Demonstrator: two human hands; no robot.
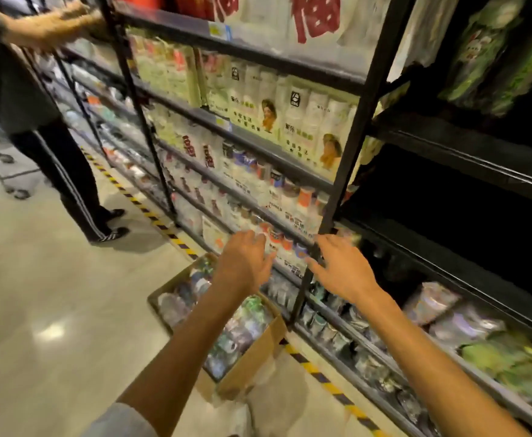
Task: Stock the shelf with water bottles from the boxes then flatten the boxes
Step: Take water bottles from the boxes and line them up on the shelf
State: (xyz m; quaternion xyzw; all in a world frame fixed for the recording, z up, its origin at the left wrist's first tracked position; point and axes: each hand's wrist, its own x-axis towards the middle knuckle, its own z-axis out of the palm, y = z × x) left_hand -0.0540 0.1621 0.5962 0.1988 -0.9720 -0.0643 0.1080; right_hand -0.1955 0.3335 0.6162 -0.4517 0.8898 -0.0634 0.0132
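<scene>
A worker's left hand (245,260) and right hand (340,269), fingers spread and holding nothing, reach toward shelf (289,238) bottles (282,244) above an open box (252,357).

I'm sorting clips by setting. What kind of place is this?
Most likely a shop aisle: tiered metal shelves packed with bottled goods, a price tag on a shelf edge, and an open cardboard box of bottles on the floor.

shelf bottles (277,244) blurred — labels unreadable
</scene>
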